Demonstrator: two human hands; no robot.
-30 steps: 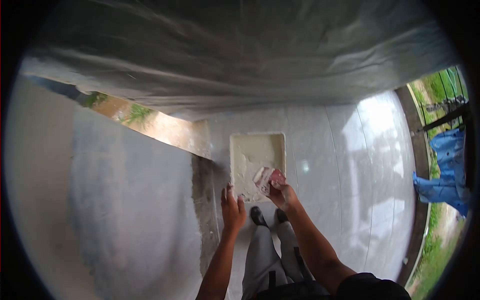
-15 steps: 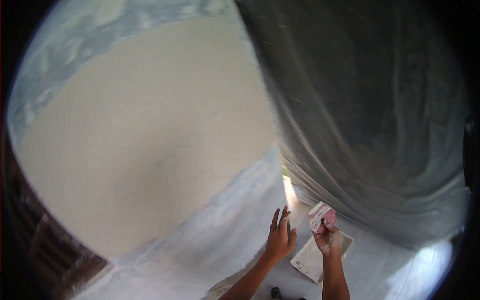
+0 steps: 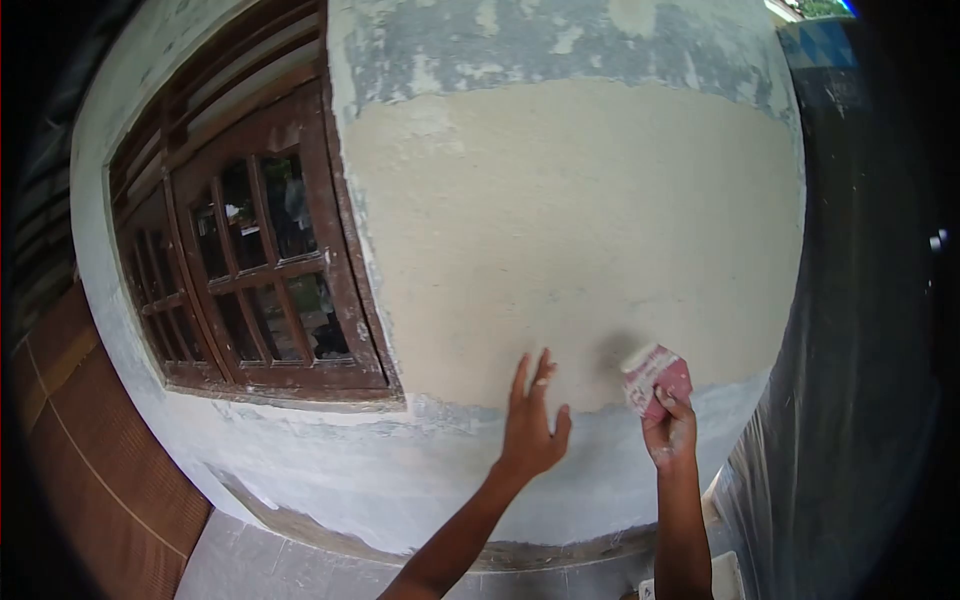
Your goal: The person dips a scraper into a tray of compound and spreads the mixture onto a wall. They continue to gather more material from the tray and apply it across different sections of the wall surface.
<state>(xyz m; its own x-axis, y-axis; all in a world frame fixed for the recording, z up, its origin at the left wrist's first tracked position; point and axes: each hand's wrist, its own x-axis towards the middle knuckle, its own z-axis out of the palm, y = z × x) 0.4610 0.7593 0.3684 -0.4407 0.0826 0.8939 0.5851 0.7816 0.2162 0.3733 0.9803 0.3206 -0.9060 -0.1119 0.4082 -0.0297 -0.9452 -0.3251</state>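
A: Where is the scraper?

B: The red scraper (image 3: 655,378) is in the lower right of the frame. The right hand (image 3: 670,435) grips it from below, fingers closed around it, and its top edge is against the wall (image 3: 560,220).

A: And the left hand (image 3: 530,425)?

B: It is just left of the scraper, apart from it, held open with the fingers spread, holding nothing.

A: How does the scraper look?

B: Small, flat, red, with pale putty smeared on it. A brown window (image 3: 255,260) is at the left.
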